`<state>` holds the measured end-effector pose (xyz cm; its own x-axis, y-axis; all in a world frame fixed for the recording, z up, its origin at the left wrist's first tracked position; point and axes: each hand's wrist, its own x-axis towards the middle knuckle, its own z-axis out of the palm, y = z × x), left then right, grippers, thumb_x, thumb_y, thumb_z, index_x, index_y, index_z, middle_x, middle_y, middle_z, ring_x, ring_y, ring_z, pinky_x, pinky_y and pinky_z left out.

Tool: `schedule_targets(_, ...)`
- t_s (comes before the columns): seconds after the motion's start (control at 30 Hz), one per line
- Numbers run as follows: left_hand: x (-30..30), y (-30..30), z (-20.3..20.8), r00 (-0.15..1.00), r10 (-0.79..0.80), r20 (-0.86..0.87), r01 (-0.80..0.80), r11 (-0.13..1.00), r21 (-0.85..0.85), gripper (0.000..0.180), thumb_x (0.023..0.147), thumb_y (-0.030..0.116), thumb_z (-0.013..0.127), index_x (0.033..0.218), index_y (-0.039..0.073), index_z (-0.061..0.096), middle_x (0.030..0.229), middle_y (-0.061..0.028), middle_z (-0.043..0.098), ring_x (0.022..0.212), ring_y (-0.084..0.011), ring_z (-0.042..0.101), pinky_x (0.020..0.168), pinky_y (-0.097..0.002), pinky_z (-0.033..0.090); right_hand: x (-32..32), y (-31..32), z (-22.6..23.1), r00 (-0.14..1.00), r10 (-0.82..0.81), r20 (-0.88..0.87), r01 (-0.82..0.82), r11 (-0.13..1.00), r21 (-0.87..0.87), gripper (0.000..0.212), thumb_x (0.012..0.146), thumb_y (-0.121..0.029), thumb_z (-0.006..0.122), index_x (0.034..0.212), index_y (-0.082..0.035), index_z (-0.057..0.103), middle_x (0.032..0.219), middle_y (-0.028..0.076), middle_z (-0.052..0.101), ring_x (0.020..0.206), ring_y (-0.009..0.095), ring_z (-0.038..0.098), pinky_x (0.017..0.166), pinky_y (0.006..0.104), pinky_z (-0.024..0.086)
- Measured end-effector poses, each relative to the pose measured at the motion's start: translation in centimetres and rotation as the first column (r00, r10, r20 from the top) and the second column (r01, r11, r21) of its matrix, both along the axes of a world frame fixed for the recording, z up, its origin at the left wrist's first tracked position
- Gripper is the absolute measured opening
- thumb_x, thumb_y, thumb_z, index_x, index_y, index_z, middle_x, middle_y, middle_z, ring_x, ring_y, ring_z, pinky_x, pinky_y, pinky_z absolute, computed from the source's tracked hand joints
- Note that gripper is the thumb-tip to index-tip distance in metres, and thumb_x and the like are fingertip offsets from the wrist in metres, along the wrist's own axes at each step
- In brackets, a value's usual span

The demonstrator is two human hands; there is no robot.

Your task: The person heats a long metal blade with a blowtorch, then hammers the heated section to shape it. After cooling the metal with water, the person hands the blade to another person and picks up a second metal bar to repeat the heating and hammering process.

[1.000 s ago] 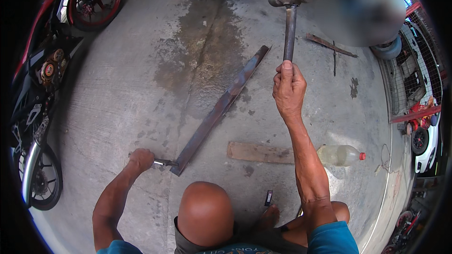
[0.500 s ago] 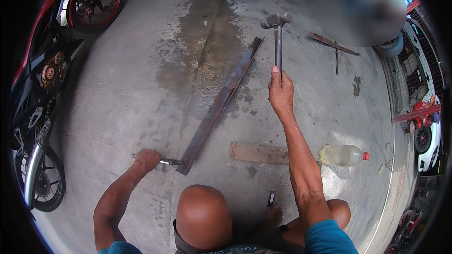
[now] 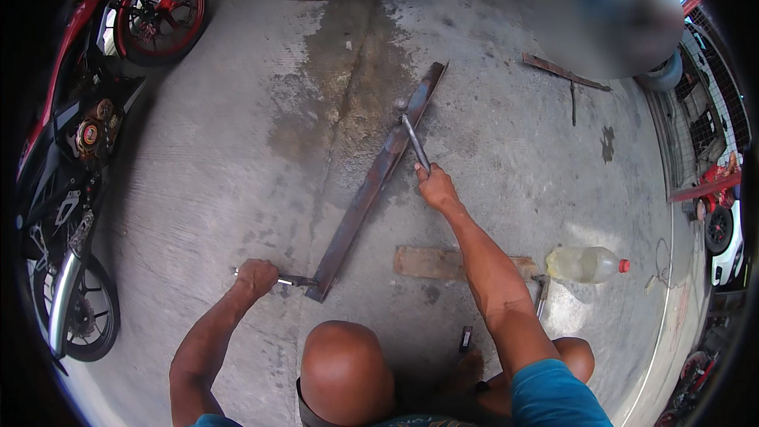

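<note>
A long rusty angle bar lies slantwise on the concrete floor, its near end by my left knee and its far end up to the right. My left hand is closed round the handles of a pair of pliers, whose jaws are at the bar's near end. In my right hand is a hammer, gripped by its metal handle. The hammer's head is down at the far half of the bar and looks to be touching it; its shape is smeared and hard to make out.
A flat brown strip lies under my right forearm, beside a metal tool and a red-capped bottle. Near my foot is a small dark object. A motorcycle stands left; another rusty bar lies far right, near a tyre.
The hammer has come down from its raised position to the bar, moving left and nearer with my right hand. My left hand still holds the pliers at the bar's end.
</note>
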<state>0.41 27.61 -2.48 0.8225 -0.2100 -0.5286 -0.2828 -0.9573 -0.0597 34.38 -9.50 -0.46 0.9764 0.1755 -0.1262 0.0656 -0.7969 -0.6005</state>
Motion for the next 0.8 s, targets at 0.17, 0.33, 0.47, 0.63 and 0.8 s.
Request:
schedule_targets(0.17,-0.1,0.5,2.8,0.997,0.068,-0.033,-0.065,0.994,0.086,0.011,0.087,0.016,0.065,0.080,0.012,0.074,0.082,-0.0111,0.075,0.078,-0.0283,0.076,0.067,-0.0405,0.059,-2.0,2.3,14.5,0.989,0.048,0.137,-0.080,0.968,0.236,0.052,0.106,-0.052,0.052,0.093,-0.002,0.062,0.067,0.016,0.064,0.057,0.033,0.062,0.060,0.0479,0.048)
schedule_targets(0.33,0.7,-0.5,2.9,1.000,0.027,-0.009,-0.026,0.992,0.120,0.012,0.087,0.015,0.064,0.082,0.012,0.074,0.083,-0.0106,0.075,0.081,-0.0280,0.076,0.066,-0.0403,0.059,-2.3,-1.8,18.7,0.946,-0.020,0.325,-0.087,0.947,0.311,0.058,0.104,-0.054,0.056,0.080,-0.002,0.062,0.059,0.008,0.055,0.055,0.017,0.053,0.052,0.0400,0.043)
schedule_targets(0.47,-0.1,-1.2,3.2,0.996,0.069,0.055,-0.077,0.987,0.145,0.012,0.088,0.014,0.064,0.085,0.013,0.075,0.086,-0.0099,0.076,0.085,-0.0257,0.076,0.069,-0.0398,0.057,-0.5,-7.1,21.1,0.957,0.022,0.291,-0.055,0.993,0.105,0.058,0.104,-0.054,0.057,0.078,-0.003,0.064,0.061,0.008,0.056,0.057,0.018,0.054,0.053,0.0407,0.043)
schedule_targets(0.63,0.5,-5.7,7.7,0.978,0.208,-0.021,-0.198,0.955,0.222,0.012,0.085,0.017,0.069,0.091,0.011,0.077,0.094,-0.0110,0.078,0.092,-0.0249,0.076,0.074,-0.0384,0.056,-0.6,-14.3,22.5,0.995,0.027,0.095,-0.004,0.972,-0.236,0.059,0.099,-0.056,0.061,0.083,0.001,0.069,0.068,0.015,0.063,0.065,0.030,0.063,0.063,0.0501,0.046)
schedule_targets(0.8,1.6,-11.3,15.7,0.884,0.330,-0.332,-0.292,0.943,0.161,0.040,0.085,0.036,0.073,0.112,0.006,0.077,0.114,-0.0167,0.075,0.110,-0.0295,0.072,0.091,-0.0428,0.056,-6.4,-19.8,16.8,1.000,-0.017,-0.016,0.009,0.911,-0.412,0.045,0.098,-0.043,0.064,0.096,0.002,0.071,0.087,0.025,0.072,0.090,0.044,0.070,0.081,0.0543,0.051)
